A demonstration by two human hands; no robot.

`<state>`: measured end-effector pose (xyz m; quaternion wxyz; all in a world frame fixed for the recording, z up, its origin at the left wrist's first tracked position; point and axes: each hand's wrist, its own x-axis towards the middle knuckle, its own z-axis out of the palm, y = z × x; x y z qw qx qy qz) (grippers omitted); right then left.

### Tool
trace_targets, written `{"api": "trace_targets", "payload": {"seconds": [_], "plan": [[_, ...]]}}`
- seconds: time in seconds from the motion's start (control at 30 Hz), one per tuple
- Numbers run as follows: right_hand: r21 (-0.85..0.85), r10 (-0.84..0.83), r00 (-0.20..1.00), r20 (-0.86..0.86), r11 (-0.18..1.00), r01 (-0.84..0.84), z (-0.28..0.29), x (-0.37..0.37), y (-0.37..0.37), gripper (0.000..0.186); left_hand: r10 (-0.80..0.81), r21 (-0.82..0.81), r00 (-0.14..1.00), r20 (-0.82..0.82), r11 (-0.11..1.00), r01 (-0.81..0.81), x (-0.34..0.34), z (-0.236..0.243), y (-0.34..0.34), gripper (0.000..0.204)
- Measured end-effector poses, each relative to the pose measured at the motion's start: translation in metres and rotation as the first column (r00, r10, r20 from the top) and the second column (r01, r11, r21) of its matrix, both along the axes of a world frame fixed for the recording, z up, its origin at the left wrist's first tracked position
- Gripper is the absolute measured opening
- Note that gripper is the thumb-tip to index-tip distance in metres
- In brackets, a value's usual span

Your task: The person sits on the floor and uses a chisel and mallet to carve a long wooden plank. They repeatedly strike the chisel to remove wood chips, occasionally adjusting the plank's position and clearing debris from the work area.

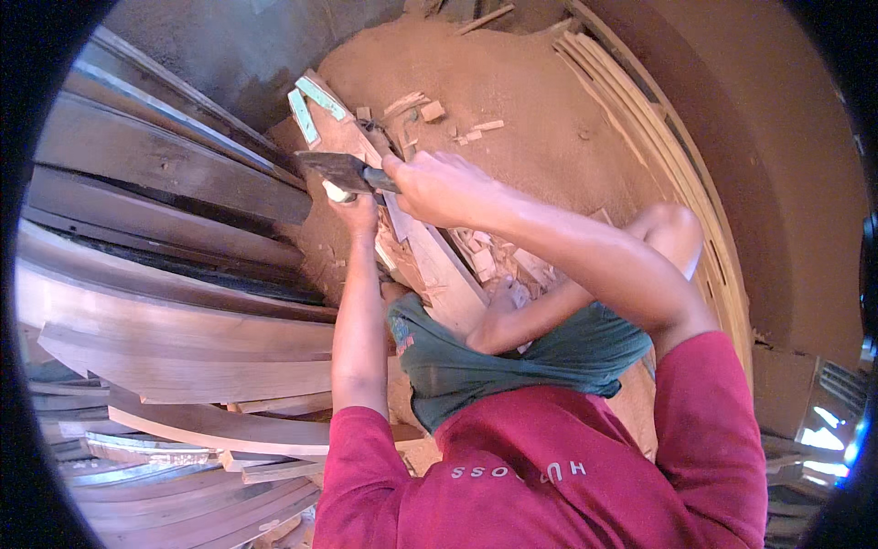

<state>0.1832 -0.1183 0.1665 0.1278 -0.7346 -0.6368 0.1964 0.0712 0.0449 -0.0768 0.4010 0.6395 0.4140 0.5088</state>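
My right hand (444, 189) is closed around the handle of a dark tool with a flat, broad head (333, 171); its exact kind does not show. The head points left, just above my left hand (358, 216). My left hand is wrapped round a white, rounded piece (337, 193), mostly hidden by the fingers and the tool. Beneath my hands a long pale wooden board (445, 277) runs from my lap away toward the far left. At its far end lie two wood pieces with light green faces, one (321, 97) beside the other (303, 117).
Stacked curved planks (183, 352) crowd my left side. Wood offcuts and chips (480, 252) lie by my folded leg (530, 320), more scraps (432, 112) on the sawdust-covered ground (512, 82). Long wooden strips (640, 128) curve along the right, and a grey wall (247, 55) stands behind.
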Motion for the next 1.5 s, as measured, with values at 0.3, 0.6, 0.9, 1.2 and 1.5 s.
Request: {"api": "trace_targets", "payload": {"seconds": [0.3, 0.6, 0.9, 1.2, 1.5], "plan": [[0.098, -0.182, 0.952, -0.248, 0.973, 0.211, 0.018, 0.014, -0.039, 0.033, -0.152, -0.066, 0.853, 0.499, 0.975, 0.212, -0.007, 0.075, -0.012, 0.014], [0.217, -0.107, 0.963, -0.248, 0.962, 0.163, 0.016, 0.020, -0.025, 0.034, -0.019, -0.136, 0.897, 0.442, 0.987, 0.088, 0.017, 0.075, -0.014, 0.004], [0.530, 0.170, 0.933, -0.318, 0.847, 0.026, 0.093, -0.016, 0.035, 0.037, 0.027, -0.048, 0.871, 0.490, 0.999, -0.004, 0.025, 0.047, -0.018, 0.017], [0.271, 0.061, 0.984, -0.166, 0.962, -0.014, 0.040, 0.005, 0.024, 0.036, -0.018, -0.147, 0.884, 0.467, 0.984, 0.098, 0.016, 0.018, -0.006, 0.037], [0.248, 0.041, 0.999, -0.023, 0.968, -0.034, -0.011, 0.011, 0.015, 0.045, -0.102, -0.199, 0.923, 0.371, 0.962, 0.186, 0.024, 0.033, -0.023, 0.049]]}}
